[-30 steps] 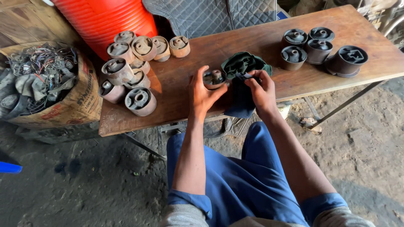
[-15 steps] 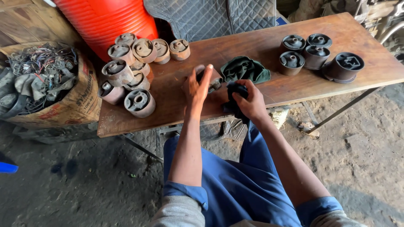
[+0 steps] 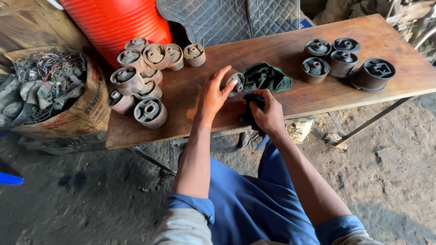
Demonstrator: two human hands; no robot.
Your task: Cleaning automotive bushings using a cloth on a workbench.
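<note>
A long wooden table (image 3: 318, 97) crosses the frame from lower left to upper right. Behind it, at the top left, stands a big red ribbed drum (image 3: 118, 20), and beside that, at top centre, hangs a grey quilted cover (image 3: 227, 20). At the far left sits an open cardboard box (image 3: 86, 113), filled to the brim with tangled wires and grey rags (image 3: 41, 81).

On the left part of the table lies a heap of rusty round bushings (image 3: 145, 72), some stacked on others. At the upper right stands a smaller group of dark, cleaner bushings (image 3: 345, 61), touching one another. Near the middle of the table lies a crumpled green cloth (image 3: 268, 77).

The bushing in hand (image 3: 235, 83) is just left of the green cloth, at the centre of the frame: a short rusty metal cylinder lying on its side, its open end with a dark inner core turned towards the camera.

The left hand (image 3: 213, 93) reaches forward from a bare forearm, fingers spread and curved over the top of that bushing, the fingertips touching it. The right hand (image 3: 269, 113), just to the right and nearer the table's front edge, is closed around a dark rag (image 3: 252, 106), bunched in the fist, part of it hanging over the edge
</note>
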